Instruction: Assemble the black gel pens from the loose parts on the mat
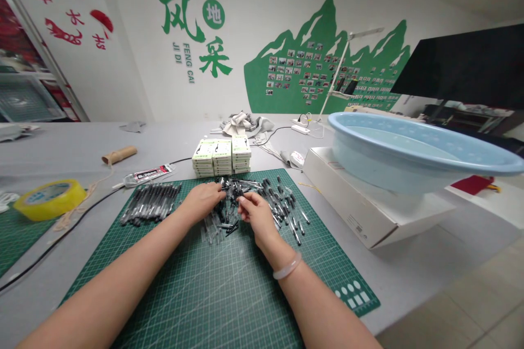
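My left hand [206, 199] reaches into a heap of black pen parts [223, 208], fingers curled together at its far left edge. What its fingertips hold, if anything, is hidden. My right hand [257, 212], a pale bangle [287, 267] on its wrist, is closed in a pinch on a small black pen part near the heap. Loose clear pens with black ends [292, 210] lie scattered to its right. To the left is a neat row of clear and black pens [151, 202]. Clear tubes [212, 229] lie below the heap. Everything rests on a green cutting mat [213, 289].
Stacked white-and-green small boxes [221, 155] stand behind the heap. At right, a blue basin [393, 166] sits on a white carton [368, 218]. Yellow tape [49, 199], a cardboard tube [119, 155], a glue package [148, 174] and a black cable [69, 229] lie left. Grey cloth [241, 124] lies behind.
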Available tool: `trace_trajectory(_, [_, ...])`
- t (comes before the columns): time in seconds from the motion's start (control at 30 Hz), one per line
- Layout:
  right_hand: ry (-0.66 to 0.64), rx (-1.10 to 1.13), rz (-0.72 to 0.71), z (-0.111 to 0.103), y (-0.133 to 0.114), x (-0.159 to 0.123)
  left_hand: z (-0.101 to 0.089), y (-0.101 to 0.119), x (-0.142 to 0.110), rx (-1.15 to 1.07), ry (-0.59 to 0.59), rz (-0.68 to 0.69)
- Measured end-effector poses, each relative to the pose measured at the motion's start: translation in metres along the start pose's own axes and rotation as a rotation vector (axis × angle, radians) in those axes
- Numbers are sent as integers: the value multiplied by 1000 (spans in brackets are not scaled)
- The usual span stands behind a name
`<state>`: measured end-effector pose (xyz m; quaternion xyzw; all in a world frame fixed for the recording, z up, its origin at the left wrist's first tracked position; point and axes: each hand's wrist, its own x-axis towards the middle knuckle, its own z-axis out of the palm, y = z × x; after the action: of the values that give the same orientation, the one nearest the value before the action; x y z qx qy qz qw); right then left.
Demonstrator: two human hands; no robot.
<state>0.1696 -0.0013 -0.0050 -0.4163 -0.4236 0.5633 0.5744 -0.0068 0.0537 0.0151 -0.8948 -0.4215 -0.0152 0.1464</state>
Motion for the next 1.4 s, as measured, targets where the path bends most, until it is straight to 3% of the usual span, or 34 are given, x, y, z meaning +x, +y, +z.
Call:
trace_trajectory(0.33, [-1, -3, 2, -1, 1, 1, 1, -9, 10, 121, 14, 244])
trace_trajectory(0.63, [-5, 3, 0, -1, 0, 1, 6, -18, 7, 108, 36, 343])
trace_trajectory(0.87, [-2, -5, -3, -1, 0, 1, 6, -21, -4, -162, 58, 152])
trace_trajectory(1.1, [8, -1, 3, -1, 0, 1, 3, -28, -8, -588, 35, -96])
trace_trajectory(1.23, [11, 0, 3, -1, 0, 1, 3, -29, -7, -598, 17, -132])
trace_trajectory(1.4, [13, -12, 6, -1, 0, 1, 3, -31, -10, -428, 9, -195])
